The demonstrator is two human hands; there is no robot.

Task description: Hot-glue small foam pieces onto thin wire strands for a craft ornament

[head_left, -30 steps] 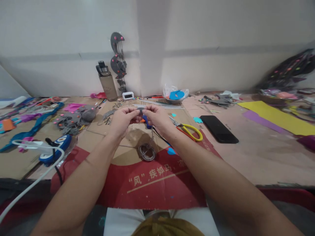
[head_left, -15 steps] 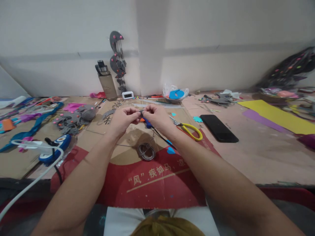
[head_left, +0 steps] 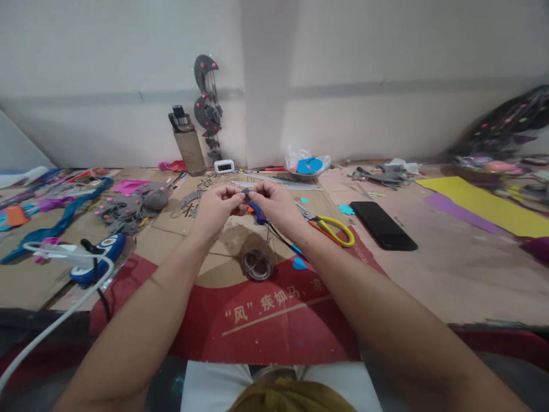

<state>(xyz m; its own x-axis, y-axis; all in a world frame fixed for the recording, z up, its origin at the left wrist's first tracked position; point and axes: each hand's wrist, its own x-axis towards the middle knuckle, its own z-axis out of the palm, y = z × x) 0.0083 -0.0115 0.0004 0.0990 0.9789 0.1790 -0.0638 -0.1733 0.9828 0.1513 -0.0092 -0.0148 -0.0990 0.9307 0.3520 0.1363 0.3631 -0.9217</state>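
Note:
Both my hands meet over the cardboard sheet (head_left: 283, 337), fingertips pinched close together. My left hand (head_left: 218, 206) and my right hand (head_left: 274, 203) grip a small dark grey piece (head_left: 246, 193) between them; it looks like felt, but its shape is mostly covered by the fingers. A grey cord hangs below the hands toward a roll of grey cord (head_left: 257, 264) on the cardboard. Just under my right hand lies a blue tool (head_left: 259, 214) with a black cable, partly hidden. Yellow-handled scissors (head_left: 334, 229) rest to the right of my right hand.
A black phone (head_left: 383, 226) lies right of the scissors. At the back stand a bottle (head_left: 189, 150), a small white clock (head_left: 223, 166) and a bowl (head_left: 305, 174) with blue pieces. Grey felt pieces (head_left: 132, 209) and a power strip (head_left: 98, 260) with a white cable are at left.
The hands stay together in almost the same place. The small grey piece shows slightly more between the fingertips. The whole view has shifted a little.

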